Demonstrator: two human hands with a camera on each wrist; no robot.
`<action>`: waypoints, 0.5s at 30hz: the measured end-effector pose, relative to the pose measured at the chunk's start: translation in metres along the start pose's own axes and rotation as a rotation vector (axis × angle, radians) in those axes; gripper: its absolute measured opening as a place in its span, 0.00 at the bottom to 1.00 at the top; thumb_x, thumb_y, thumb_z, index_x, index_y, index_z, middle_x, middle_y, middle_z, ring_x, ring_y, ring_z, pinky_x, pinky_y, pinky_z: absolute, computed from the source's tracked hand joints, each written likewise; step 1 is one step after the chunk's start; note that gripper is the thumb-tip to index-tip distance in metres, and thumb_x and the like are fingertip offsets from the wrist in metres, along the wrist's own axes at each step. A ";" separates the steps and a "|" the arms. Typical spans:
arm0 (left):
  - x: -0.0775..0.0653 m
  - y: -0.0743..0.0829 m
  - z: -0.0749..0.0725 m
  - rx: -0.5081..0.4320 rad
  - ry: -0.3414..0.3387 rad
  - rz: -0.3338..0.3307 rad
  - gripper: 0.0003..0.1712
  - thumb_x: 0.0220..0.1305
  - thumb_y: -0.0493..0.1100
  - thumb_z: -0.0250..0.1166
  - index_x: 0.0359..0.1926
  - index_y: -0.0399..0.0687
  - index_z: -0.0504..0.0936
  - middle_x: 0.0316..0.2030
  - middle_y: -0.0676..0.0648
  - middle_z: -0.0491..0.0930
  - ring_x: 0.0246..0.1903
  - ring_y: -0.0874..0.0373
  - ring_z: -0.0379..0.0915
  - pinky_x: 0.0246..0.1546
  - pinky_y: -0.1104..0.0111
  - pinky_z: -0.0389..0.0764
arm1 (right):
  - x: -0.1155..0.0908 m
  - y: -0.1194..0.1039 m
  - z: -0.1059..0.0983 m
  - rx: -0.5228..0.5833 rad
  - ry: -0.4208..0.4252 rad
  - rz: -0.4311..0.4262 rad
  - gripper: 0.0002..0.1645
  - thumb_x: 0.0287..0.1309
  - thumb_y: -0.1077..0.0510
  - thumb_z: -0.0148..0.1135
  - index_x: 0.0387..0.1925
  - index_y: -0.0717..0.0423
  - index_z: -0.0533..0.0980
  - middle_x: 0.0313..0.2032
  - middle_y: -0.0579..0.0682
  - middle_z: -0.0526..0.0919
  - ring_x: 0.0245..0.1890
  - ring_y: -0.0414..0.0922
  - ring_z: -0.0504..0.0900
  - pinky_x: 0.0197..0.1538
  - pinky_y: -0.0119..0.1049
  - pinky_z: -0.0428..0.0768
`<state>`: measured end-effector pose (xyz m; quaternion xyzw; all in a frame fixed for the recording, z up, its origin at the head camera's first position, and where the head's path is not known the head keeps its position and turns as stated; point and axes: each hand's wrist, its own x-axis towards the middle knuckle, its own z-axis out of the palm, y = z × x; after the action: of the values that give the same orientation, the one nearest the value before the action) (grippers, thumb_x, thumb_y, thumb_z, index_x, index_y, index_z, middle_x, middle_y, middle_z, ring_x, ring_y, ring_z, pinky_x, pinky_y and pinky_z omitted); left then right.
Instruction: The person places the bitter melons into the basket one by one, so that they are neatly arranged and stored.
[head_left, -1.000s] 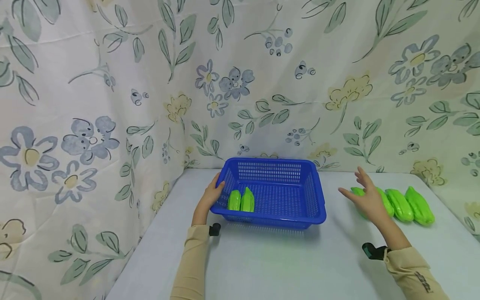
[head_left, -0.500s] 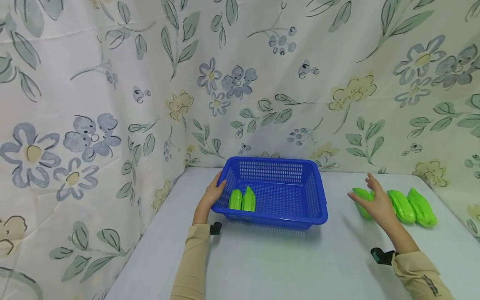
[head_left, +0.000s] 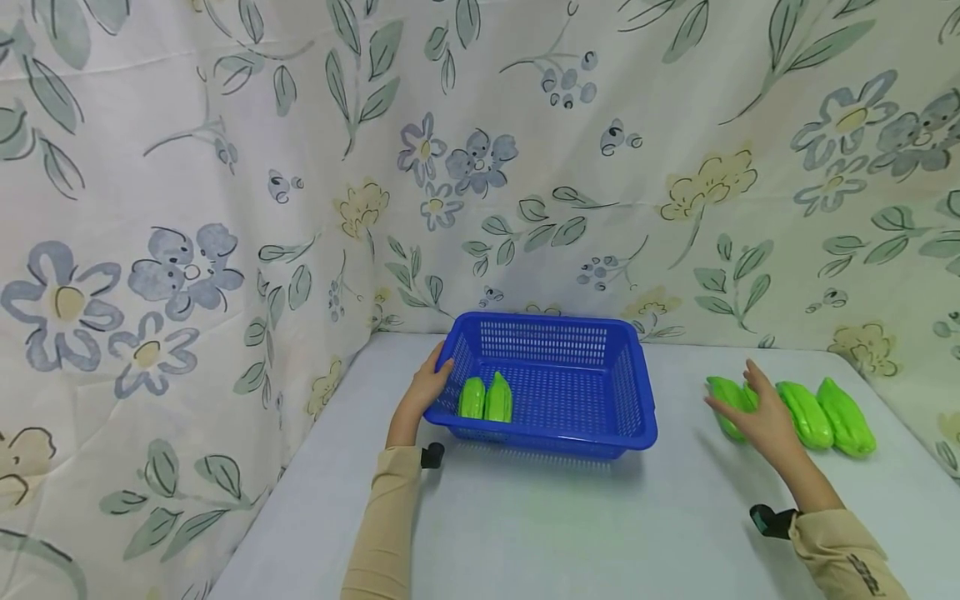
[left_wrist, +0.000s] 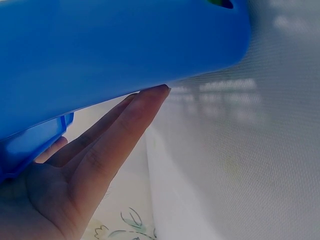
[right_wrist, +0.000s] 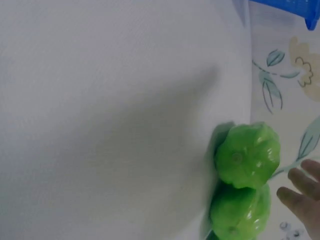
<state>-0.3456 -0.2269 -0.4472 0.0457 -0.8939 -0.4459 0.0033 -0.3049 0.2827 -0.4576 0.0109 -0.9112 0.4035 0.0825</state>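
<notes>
A blue perforated plastic basket [head_left: 558,398] stands on the white table, holding two bright green, ribbed, elongated toy vegetables [head_left: 498,400] at its left end. My left hand [head_left: 423,393] grips the basket's left side, thumb at the rim; in the left wrist view its fingers [left_wrist: 117,132] reach along the outer wall. To the right, several similar green toy vegetables [head_left: 806,415] lie side by side. Over the leftmost of them hovers my right hand [head_left: 772,427], thumb and fingers spread, holding nothing. In the right wrist view, two rounded vegetable ends [right_wrist: 247,156] appear beside the fingertips.
A floral curtain [head_left: 555,167] hangs behind the table and along its left. White tabletop [head_left: 570,525] extends in front of the basket and between it and the vegetable row. Each wrist carries a small black device [head_left: 772,521].
My right hand has moved right and slightly toward me, over the vegetable row, uncovering more of the leftmost vegetable. The left hand keeps its grip on the basket. The head view has shifted slightly.
</notes>
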 end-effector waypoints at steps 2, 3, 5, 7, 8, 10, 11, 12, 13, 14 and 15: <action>0.000 0.000 0.000 -0.001 0.000 0.002 0.35 0.76 0.52 0.46 0.77 0.54 0.48 0.74 0.34 0.54 0.72 0.30 0.51 0.66 0.34 0.58 | 0.000 0.003 0.000 0.000 -0.005 0.008 0.60 0.64 0.44 0.60 0.75 0.64 0.32 0.71 0.79 0.45 0.69 0.77 0.46 0.63 0.74 0.53; 0.000 0.000 0.000 -0.001 -0.001 0.003 0.35 0.76 0.52 0.46 0.77 0.53 0.48 0.74 0.34 0.54 0.72 0.30 0.51 0.66 0.34 0.58 | 0.000 0.005 -0.001 0.003 -0.009 0.011 0.60 0.65 0.44 0.60 0.75 0.65 0.32 0.70 0.79 0.45 0.69 0.78 0.46 0.63 0.74 0.53; 0.000 0.000 0.000 -0.001 -0.001 0.004 0.35 0.76 0.52 0.46 0.78 0.53 0.48 0.74 0.34 0.54 0.72 0.30 0.51 0.66 0.34 0.58 | 0.000 0.008 0.000 -0.002 -0.012 0.014 0.60 0.65 0.44 0.60 0.75 0.65 0.32 0.70 0.79 0.46 0.69 0.78 0.47 0.63 0.74 0.54; -0.001 0.001 0.000 0.001 -0.001 0.005 0.35 0.76 0.52 0.46 0.78 0.53 0.48 0.74 0.34 0.54 0.72 0.30 0.51 0.66 0.35 0.58 | 0.001 0.010 0.000 -0.006 -0.014 0.016 0.60 0.65 0.44 0.60 0.75 0.65 0.32 0.70 0.79 0.47 0.68 0.78 0.48 0.63 0.74 0.55; -0.001 0.001 0.000 0.001 -0.001 0.005 0.35 0.76 0.52 0.46 0.78 0.52 0.48 0.74 0.34 0.54 0.72 0.30 0.51 0.66 0.35 0.58 | 0.000 0.011 0.000 -0.007 -0.015 0.015 0.60 0.65 0.44 0.60 0.75 0.65 0.32 0.70 0.79 0.47 0.68 0.78 0.48 0.62 0.74 0.55; -0.002 0.001 0.000 0.003 0.000 0.004 0.35 0.76 0.52 0.46 0.78 0.52 0.48 0.74 0.34 0.54 0.72 0.30 0.50 0.66 0.34 0.58 | 0.001 0.013 0.001 -0.014 -0.015 0.011 0.59 0.65 0.44 0.60 0.75 0.66 0.33 0.69 0.80 0.48 0.67 0.78 0.50 0.62 0.74 0.57; -0.002 0.002 0.000 0.006 0.001 0.004 0.35 0.76 0.52 0.46 0.77 0.52 0.48 0.74 0.34 0.54 0.72 0.30 0.50 0.66 0.34 0.58 | 0.001 0.014 0.002 -0.017 -0.014 0.008 0.59 0.65 0.44 0.60 0.75 0.67 0.33 0.69 0.80 0.48 0.67 0.78 0.51 0.61 0.74 0.58; -0.002 0.002 0.000 0.005 0.001 0.002 0.35 0.76 0.52 0.46 0.77 0.52 0.48 0.74 0.34 0.54 0.72 0.30 0.50 0.66 0.34 0.58 | 0.001 0.015 0.002 -0.020 -0.015 0.006 0.59 0.65 0.44 0.60 0.75 0.67 0.33 0.69 0.80 0.49 0.66 0.78 0.52 0.61 0.73 0.58; -0.002 0.002 0.000 0.007 0.000 0.000 0.35 0.76 0.52 0.46 0.77 0.52 0.48 0.74 0.34 0.54 0.72 0.30 0.50 0.66 0.34 0.58 | 0.001 0.015 0.002 -0.020 -0.015 0.004 0.59 0.65 0.44 0.60 0.75 0.67 0.33 0.69 0.80 0.49 0.66 0.78 0.52 0.61 0.73 0.58; -0.002 0.003 0.000 0.008 0.001 -0.002 0.34 0.76 0.52 0.46 0.77 0.52 0.48 0.74 0.34 0.54 0.72 0.30 0.50 0.66 0.34 0.58 | 0.002 0.016 0.003 -0.020 -0.015 0.005 0.59 0.65 0.45 0.60 0.75 0.67 0.33 0.69 0.80 0.49 0.66 0.78 0.53 0.61 0.73 0.59; -0.002 0.003 -0.001 0.011 0.001 -0.003 0.34 0.76 0.51 0.46 0.77 0.52 0.48 0.74 0.34 0.54 0.72 0.30 0.50 0.66 0.34 0.58 | 0.002 0.017 0.003 -0.020 -0.016 0.005 0.59 0.65 0.45 0.60 0.75 0.68 0.33 0.68 0.81 0.49 0.65 0.78 0.53 0.61 0.73 0.58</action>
<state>-0.3434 -0.2255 -0.4445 0.0473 -0.8963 -0.4410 0.0030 -0.3089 0.2919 -0.4718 0.0111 -0.9158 0.3946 0.0740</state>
